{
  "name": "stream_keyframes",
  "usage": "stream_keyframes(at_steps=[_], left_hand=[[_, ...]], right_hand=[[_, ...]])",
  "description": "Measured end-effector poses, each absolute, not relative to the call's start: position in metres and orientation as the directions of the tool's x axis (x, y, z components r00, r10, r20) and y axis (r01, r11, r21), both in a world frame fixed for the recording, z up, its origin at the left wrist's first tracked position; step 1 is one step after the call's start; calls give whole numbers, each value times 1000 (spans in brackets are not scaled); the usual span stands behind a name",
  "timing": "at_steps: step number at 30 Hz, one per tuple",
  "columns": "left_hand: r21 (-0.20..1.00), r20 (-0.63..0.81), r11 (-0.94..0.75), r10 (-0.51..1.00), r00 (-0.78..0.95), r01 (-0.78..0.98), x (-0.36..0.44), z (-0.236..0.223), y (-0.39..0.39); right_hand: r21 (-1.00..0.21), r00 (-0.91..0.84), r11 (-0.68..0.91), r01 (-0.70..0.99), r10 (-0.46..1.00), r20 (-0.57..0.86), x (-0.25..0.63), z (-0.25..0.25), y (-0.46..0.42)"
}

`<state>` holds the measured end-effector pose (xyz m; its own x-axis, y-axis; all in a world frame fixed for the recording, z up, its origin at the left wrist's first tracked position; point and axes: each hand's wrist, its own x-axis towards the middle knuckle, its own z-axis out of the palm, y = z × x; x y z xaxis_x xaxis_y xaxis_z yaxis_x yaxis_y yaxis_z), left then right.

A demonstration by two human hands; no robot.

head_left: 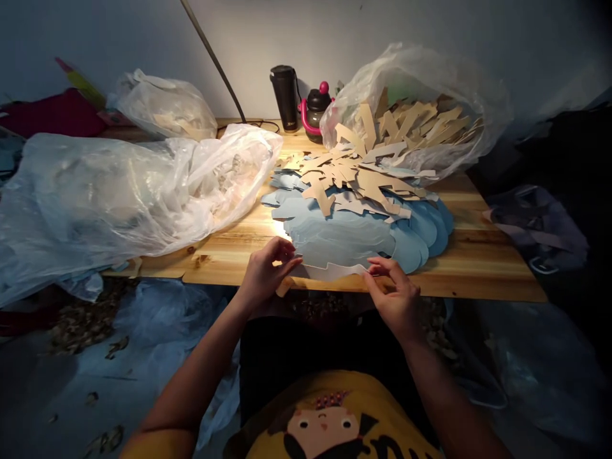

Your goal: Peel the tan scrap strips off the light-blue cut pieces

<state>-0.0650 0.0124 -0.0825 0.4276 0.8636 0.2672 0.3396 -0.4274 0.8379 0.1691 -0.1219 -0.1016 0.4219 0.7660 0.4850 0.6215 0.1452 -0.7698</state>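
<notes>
Between my hands a pale, notched strip (329, 273) is stretched just above the table's front edge; it looks like cut paper or thin card. My left hand (270, 268) pinches its left end between thumb and fingers. At the other end, my right hand (393, 290) grips it the same way. Right behind the strip lies a spread pile of light-blue cut pieces (339, 236), rounded at the right side. Tan cut pieces (344, 172) with angular outlines are heaped over the back of that pile.
A clear plastic bag (421, 70) of tan pieces lies open at the back right. Large filled plastic bags (105, 191) cover the table's left side. A black tumbler (285, 99) and a pink-handled bottle (315, 115) stand behind. Scraps (86, 319) litter the floor.
</notes>
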Motion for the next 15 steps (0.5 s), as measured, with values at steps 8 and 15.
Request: stream_keyframes(at_steps=[8, 15], left_hand=[[799, 329, -499, 830, 450, 335, -51, -97, 23], [740, 410, -554, 821, 398, 381, -50, -109, 23]], right_hand=[[-636, 195, 315, 705, 776, 600, 190, -109, -102], [-611, 155, 335, 717, 778, 608, 193, -116, -104]])
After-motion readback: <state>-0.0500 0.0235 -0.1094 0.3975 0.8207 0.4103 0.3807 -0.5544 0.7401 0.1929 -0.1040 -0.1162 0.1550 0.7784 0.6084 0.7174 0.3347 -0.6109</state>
